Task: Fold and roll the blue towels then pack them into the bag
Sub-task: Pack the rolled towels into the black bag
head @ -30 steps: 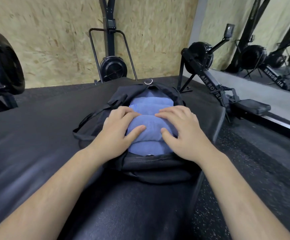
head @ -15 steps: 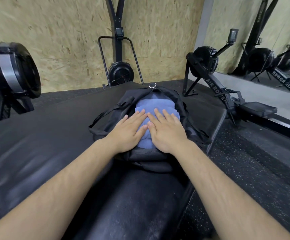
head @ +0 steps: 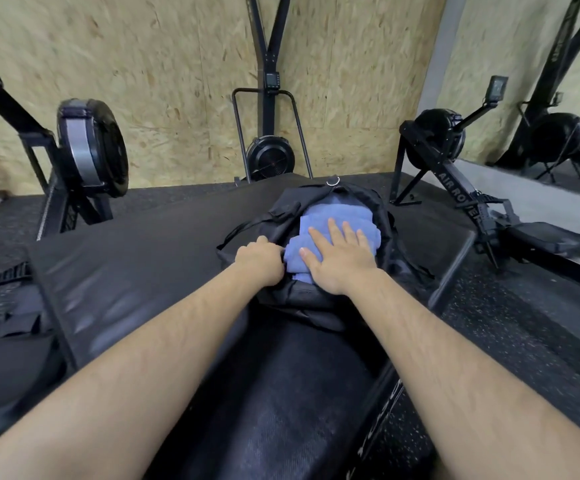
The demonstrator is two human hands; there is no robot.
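Observation:
A black bag [head: 382, 216] lies open on a black padded mat [head: 136, 271] ahead of me. Rolled blue towels [head: 319, 216] fill its opening. My right hand [head: 340, 258] lies flat on the towels with its fingers straight, pressing them down. My left hand [head: 259, 259] has its fingers curled round the bag's left edge beside the towels. A small metal ring [head: 332, 181] shows at the bag's far end.
Black rowing machines stand around the mat: one at the left [head: 87, 150], one upright against the chipboard wall [head: 270, 157], one at the right [head: 454, 174]. A mirror [head: 558, 98] covers the right wall. Speckled rubber floor [head: 524, 323] lies right of the mat.
My left hand has left the towels and taken hold of the bag's left edge. My right hand has stayed flat on the towels. The camera has pulled back and tipped up.

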